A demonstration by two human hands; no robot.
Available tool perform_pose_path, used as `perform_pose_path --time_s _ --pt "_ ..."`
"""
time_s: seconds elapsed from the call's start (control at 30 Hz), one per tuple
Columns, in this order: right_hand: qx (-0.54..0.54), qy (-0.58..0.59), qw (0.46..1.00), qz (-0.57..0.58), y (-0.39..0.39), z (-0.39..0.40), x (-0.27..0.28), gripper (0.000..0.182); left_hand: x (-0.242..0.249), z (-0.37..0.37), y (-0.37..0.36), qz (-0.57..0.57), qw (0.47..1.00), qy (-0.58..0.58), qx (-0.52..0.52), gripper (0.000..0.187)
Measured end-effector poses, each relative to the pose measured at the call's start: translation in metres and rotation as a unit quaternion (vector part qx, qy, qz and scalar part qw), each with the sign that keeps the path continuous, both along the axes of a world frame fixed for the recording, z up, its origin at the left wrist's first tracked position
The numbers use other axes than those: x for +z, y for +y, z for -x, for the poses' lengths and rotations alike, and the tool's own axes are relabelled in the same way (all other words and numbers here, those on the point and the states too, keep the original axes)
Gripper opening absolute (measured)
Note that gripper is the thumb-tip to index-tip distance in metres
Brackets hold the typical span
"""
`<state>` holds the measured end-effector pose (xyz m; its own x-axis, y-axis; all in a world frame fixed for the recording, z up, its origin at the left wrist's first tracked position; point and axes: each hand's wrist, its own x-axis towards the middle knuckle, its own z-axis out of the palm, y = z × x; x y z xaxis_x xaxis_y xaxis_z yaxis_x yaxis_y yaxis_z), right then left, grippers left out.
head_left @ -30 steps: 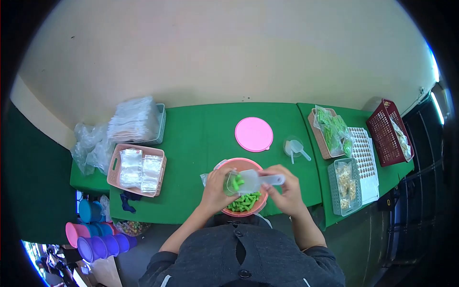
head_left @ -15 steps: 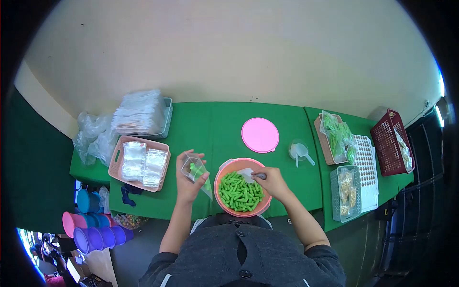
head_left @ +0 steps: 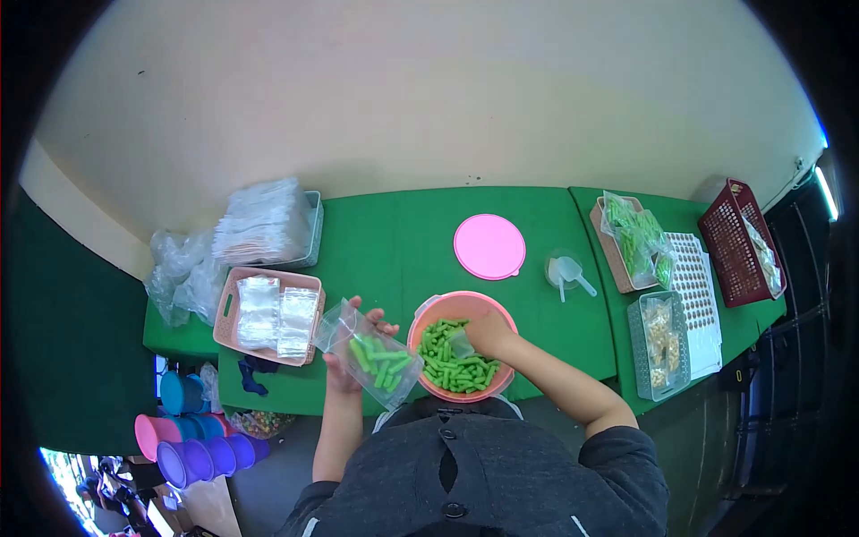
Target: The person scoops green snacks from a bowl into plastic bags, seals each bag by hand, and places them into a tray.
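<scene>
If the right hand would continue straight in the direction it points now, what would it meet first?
Probably the green pieces in the pink bowl: the right hand points down into it, though depth is hard to judge from this one view.

No readable txt, no legible labels, brands, nos., signs

Packing room; stacked bags (head_left: 261,219)
</scene>
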<state>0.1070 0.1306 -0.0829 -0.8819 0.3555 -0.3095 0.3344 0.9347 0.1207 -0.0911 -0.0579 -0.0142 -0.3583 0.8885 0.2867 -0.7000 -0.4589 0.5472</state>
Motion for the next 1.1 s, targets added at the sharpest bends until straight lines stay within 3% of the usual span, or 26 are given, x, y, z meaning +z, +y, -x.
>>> perform_pose_path --time_s 0.03,0.17,0.23,0.33,0.57,0.63,0.87,0.93,0.97,1.03,1.1 --pt "0.0 0.009 0.999 0.047 -0.003 -0.006 -0.001 0.01 0.003 0.001 -0.001 0.025 0.998 0.053 0.002 0.108" --pt "-0.023 -0.019 0.995 0.094 -0.012 -0.012 -0.009 0.017 0.006 -0.001 0.002 0.066 0.996 0.061 0.001 0.106" --pt "-0.1 0.042 0.976 0.19 -0.011 -0.019 0.002 0.026 0.007 -0.001 0.006 0.104 0.992 0.066 -0.015 0.104" --pt "-0.11 0.114 0.958 0.241 -0.021 -0.032 0.019 0.034 0.017 -0.003 0.011 0.163 0.977 0.138 -0.008 0.104" --pt "-0.083 0.124 0.972 0.184 -0.049 -0.03 0.0 0.035 0.02 -0.008 0.017 0.204 0.955 0.215 -0.001 0.096" --pt "-0.049 0.137 0.986 0.08 -0.066 -0.017 -0.024 0.036 0.022 -0.01 0.02 0.218 0.951 0.218 0.01 0.093" --pt "-0.119 0.194 0.953 0.201 -0.056 -0.021 0.011 0.034 0.019 -0.005 0.009 0.219 0.947 0.234 0.033 0.091" --pt "-0.122 0.185 0.948 0.227 -0.053 -0.025 0.022 0.034 0.013 -0.004 0.005 0.183 0.958 0.171 0.136 0.081" --pt "-0.129 0.178 0.942 0.255 -0.052 -0.026 0.026 0.034 0.01 -0.002 0.004 0.182 0.959 0.17 0.138 0.081" --pt "-0.139 0.18 0.936 0.267 -0.055 -0.029 0.03 0.034 0.009 -0.001 0.004 0.124 0.949 0.146 0.25 0.081" --pt "-0.148 0.183 0.931 0.278 -0.056 -0.033 0.036 0.033 0.012 0.006 0.004 0.122 0.941 0.183 0.256 0.082"
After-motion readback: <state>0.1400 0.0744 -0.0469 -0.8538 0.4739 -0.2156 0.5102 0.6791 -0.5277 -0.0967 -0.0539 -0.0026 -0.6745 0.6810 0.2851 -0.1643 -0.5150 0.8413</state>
